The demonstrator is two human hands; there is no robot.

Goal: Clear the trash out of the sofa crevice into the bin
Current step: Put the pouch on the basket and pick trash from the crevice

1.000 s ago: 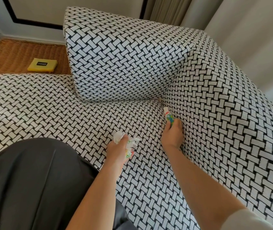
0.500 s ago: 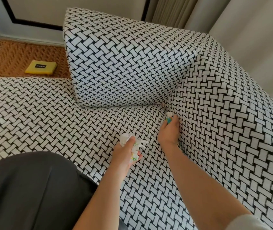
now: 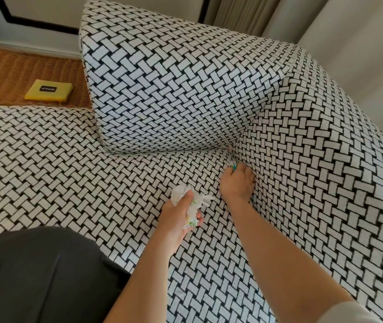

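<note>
My right hand [image 3: 237,181] is pressed against the crevice [image 3: 230,153] where the seat meets the sofa's right arm. Its fingers are closed on a small green, blue and white wrapper [image 3: 233,165], only the tip of which shows. My left hand [image 3: 178,217] hovers over the seat just to the left, shut on a bundle of crumpled white paper and wrappers [image 3: 189,199] with green print. No bin is in view.
The black-and-white woven sofa has a large back cushion [image 3: 167,85] leaning behind the seat [image 3: 46,164]. A yellow pad [image 3: 49,89] lies on a wicker surface [image 3: 6,73] at the far left. My dark-clothed leg [image 3: 36,276] fills the lower left. Curtains hang behind.
My right hand has closed further around the wrapper at the crevice, so less of it shows. My left hand with the crumpled paper has drifted slightly lower and right.
</note>
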